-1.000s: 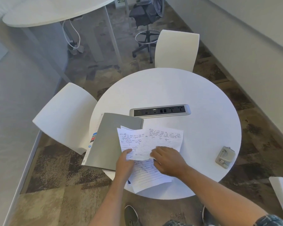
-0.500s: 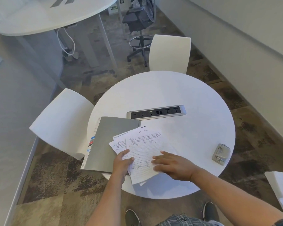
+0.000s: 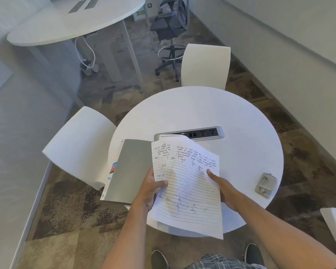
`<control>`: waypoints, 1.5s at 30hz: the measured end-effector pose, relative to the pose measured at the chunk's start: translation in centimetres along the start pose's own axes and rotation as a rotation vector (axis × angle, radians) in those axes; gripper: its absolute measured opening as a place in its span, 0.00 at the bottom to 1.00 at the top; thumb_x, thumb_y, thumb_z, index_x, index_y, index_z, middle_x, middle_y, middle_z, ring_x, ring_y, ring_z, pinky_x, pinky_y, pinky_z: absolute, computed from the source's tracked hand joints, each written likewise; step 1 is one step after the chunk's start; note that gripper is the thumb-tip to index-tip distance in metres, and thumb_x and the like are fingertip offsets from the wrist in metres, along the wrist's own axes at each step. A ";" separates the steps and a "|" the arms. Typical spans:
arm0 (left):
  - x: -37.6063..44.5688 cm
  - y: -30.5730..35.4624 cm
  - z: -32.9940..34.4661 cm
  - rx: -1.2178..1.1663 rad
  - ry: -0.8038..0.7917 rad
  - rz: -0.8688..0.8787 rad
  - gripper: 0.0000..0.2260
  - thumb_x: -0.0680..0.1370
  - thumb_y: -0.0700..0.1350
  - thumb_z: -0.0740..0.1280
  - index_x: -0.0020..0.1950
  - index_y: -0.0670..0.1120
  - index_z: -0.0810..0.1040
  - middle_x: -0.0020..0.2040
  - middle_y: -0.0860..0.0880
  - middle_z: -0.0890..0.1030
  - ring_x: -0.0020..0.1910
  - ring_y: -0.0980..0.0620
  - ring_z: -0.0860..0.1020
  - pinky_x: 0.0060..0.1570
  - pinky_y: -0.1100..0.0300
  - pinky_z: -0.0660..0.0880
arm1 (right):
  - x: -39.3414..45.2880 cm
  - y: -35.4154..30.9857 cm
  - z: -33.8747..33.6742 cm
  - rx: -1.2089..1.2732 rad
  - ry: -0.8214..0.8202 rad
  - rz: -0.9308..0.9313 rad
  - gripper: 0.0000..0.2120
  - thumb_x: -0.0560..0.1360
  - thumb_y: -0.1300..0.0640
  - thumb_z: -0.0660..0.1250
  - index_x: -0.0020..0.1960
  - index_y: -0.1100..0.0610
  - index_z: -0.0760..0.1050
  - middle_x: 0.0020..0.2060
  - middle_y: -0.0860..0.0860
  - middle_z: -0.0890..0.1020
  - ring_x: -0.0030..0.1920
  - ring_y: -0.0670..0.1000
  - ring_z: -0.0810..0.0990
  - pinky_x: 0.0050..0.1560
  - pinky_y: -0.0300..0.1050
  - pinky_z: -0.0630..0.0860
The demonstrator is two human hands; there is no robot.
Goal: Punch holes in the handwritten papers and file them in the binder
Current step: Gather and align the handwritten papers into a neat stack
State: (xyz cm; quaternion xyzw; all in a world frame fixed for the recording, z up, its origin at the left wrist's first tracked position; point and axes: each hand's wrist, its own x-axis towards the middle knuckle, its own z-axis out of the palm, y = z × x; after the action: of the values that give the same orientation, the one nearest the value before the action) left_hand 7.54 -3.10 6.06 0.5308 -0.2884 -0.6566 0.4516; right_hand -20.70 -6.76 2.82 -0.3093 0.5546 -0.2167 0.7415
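Head view. A round white bench (image 3: 231, 117) fills the centre of the frame. Both hands hold a fanned sheaf of lined, handwritten papers (image 3: 186, 181) raised above the bench's 6 o'clock edge. The left hand (image 3: 150, 188) grips the sheaf at its 9 o'clock edge, thumb curled over the top sheet and fingers hidden beneath. The right hand (image 3: 224, 188) grips the 3 o'clock edge, thumb lying on the written face and the remaining fingers out of sight behind the paper. The sheets are not squared: two offset corners show at the sheaf's 11 o'clock end.

A grey binder (image 3: 130, 169) lies closed at the bench's 8 o'clock side, overhanging the rim, with coloured index tabs showing along its 9 o'clock edge. The sheaf overlaps the binder's 3 o'clock edge in this view; whether they touch cannot be told. A small grey hole punch (image 3: 265, 185) rests at the bench's 4 o'clock edge, well apart from both hands. A recessed power socket strip (image 3: 200, 133) sits near the centre, its 9 o'clock end covered by the sheaf.

Two white chairs stand at 12 o'clock (image 3: 205, 65) and 9 o'clock (image 3: 80, 150) of the bench.
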 end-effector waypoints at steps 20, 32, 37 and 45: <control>0.7 2.8 4.3 0.154 0.035 0.105 0.24 0.66 0.38 0.81 0.62 0.41 0.84 0.59 0.43 0.87 0.61 0.44 0.84 0.62 0.49 0.80 | -3.3 -8.0 -0.2 -0.075 0.009 -0.525 0.20 0.66 0.67 0.83 0.57 0.64 0.85 0.54 0.58 0.89 0.56 0.59 0.87 0.56 0.55 0.84; 0.5 -2.2 4.0 0.495 0.128 0.124 0.12 0.75 0.35 0.77 0.54 0.49 0.86 0.52 0.50 0.89 0.55 0.46 0.86 0.50 0.50 0.84 | -1.8 -0.4 -2.3 -0.252 0.117 -0.451 0.15 0.71 0.69 0.79 0.52 0.52 0.84 0.50 0.52 0.89 0.56 0.58 0.86 0.60 0.60 0.83; 0.4 -0.9 5.0 0.494 0.199 0.117 0.05 0.78 0.43 0.75 0.52 0.50 0.88 0.47 0.51 0.89 0.48 0.51 0.88 0.43 0.60 0.83 | -1.4 -1.1 -1.0 -0.284 0.354 -0.502 0.23 0.71 0.57 0.81 0.63 0.52 0.78 0.57 0.46 0.84 0.55 0.50 0.84 0.56 0.51 0.81; 0.3 0.7 9.0 0.626 0.256 0.247 0.08 0.80 0.50 0.71 0.56 0.51 0.87 0.50 0.53 0.88 0.44 0.56 0.85 0.42 0.64 0.80 | -3.4 -3.2 4.2 -0.312 0.069 -0.513 0.28 0.74 0.39 0.76 0.72 0.42 0.75 0.63 0.41 0.82 0.57 0.39 0.84 0.56 0.37 0.79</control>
State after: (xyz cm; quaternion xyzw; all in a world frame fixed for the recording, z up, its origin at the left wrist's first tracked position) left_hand -0.88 -4.53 8.95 0.6823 -0.4787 -0.4052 0.3757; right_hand -17.57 -5.84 8.25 -0.5421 0.5097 -0.3194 0.5868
